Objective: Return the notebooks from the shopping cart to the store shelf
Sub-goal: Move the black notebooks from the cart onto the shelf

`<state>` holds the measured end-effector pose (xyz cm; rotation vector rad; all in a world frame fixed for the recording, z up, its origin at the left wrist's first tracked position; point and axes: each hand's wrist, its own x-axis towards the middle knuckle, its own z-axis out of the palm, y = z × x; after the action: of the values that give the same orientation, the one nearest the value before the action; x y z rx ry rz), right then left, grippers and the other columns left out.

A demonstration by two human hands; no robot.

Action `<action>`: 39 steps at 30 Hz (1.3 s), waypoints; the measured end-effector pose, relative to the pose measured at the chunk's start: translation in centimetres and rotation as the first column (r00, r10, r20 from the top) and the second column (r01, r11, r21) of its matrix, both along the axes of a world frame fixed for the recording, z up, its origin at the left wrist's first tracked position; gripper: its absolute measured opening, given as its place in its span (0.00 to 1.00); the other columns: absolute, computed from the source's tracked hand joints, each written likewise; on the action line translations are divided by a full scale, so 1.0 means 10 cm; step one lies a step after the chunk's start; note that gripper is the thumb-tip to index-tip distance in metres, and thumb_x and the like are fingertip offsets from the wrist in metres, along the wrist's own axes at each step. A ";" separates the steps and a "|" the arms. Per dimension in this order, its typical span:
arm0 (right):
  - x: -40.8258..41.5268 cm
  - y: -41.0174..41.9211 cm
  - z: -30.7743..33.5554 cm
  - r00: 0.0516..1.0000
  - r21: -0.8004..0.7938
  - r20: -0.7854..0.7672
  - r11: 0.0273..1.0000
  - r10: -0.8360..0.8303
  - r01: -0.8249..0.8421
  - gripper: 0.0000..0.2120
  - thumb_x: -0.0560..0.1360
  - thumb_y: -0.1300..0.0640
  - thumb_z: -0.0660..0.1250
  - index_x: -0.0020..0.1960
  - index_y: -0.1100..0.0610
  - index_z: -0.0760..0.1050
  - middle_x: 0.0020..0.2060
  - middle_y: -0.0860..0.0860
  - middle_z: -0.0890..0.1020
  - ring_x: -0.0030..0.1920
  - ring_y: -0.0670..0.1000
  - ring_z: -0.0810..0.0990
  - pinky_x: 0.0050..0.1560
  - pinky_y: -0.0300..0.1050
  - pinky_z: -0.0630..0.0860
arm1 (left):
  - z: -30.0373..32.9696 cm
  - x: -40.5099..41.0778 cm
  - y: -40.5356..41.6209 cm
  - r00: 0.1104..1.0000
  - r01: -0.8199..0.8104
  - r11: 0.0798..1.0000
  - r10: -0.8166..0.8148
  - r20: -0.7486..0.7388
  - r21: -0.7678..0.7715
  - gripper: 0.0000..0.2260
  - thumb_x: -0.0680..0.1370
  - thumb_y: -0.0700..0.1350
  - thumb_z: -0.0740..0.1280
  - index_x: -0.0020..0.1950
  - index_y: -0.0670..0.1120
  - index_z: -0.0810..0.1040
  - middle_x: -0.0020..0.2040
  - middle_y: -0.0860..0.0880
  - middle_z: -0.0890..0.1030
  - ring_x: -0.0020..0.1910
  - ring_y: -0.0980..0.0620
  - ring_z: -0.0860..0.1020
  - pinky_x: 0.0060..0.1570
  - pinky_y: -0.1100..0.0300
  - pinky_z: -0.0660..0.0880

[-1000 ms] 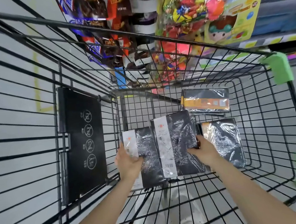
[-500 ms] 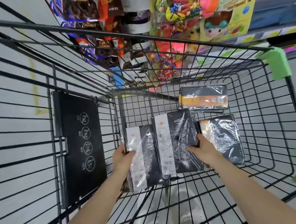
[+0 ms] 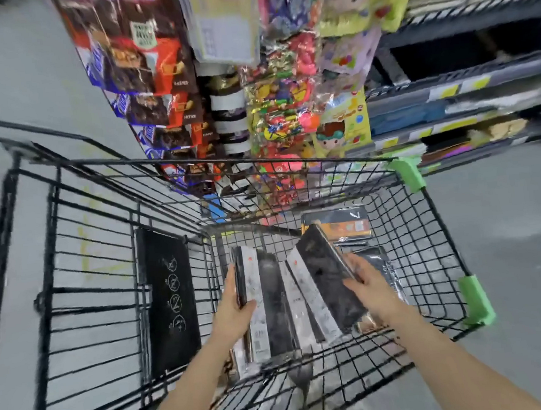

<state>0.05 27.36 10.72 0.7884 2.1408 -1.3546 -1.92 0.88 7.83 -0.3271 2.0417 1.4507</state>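
Down in the shopping cart point(image 3: 434, 254), both our forearms reached forward from the lower edge of the view, each hand on a wrapped black notebook. Our left hand point(image 3: 232, 312) came in from the lower left with the wrist straight; its fingers were curled round the long left edge of the left notebook point(image 3: 256, 306), thumb lying on the white label strip, so that grip was closed on the book. That notebook stood tipped up on its long edge, its lower end near the cart floor.

Our right hand point(image 3: 369, 286) came in from the lower right, fingers wrapped over the right edge of the right notebook point(image 3: 329, 285), a firm grip as well. This book was tilted, its far corner raised and leaning to the right, its white band facing left. The two books were close side by side, with a narrow gap between them.

Beyond the right hand, an orange-banded notebook point(image 3: 338, 227) lay flat at the cart's far end, and another dark wrapped notebook point(image 3: 380, 260) lay beside our right wrist. The view was blurred. Past the cart's front rim hung snack packets point(image 3: 144, 67) and toy bags point(image 3: 288, 102), with a store shelf point(image 3: 466, 84) to the right.
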 end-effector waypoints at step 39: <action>1.79 4.86 1.18 0.802 -0.104 -0.281 0.848 -0.526 0.520 0.19 0.77 0.65 0.61 0.68 0.57 0.67 0.49 0.59 0.79 0.36 0.47 0.80 0.31 0.31 0.75 | 1.41 0.48 4.71 0.986 0.032 0.986 -0.004 -0.169 0.163 0.21 0.79 0.38 0.62 0.68 0.54 0.65 0.56 0.44 0.80 0.40 0.51 0.81 0.34 0.58 0.77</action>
<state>17.92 75.99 22.51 1.3128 2.2152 -1.8766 2.87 47.98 21.89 -0.1207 2.0304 1.6729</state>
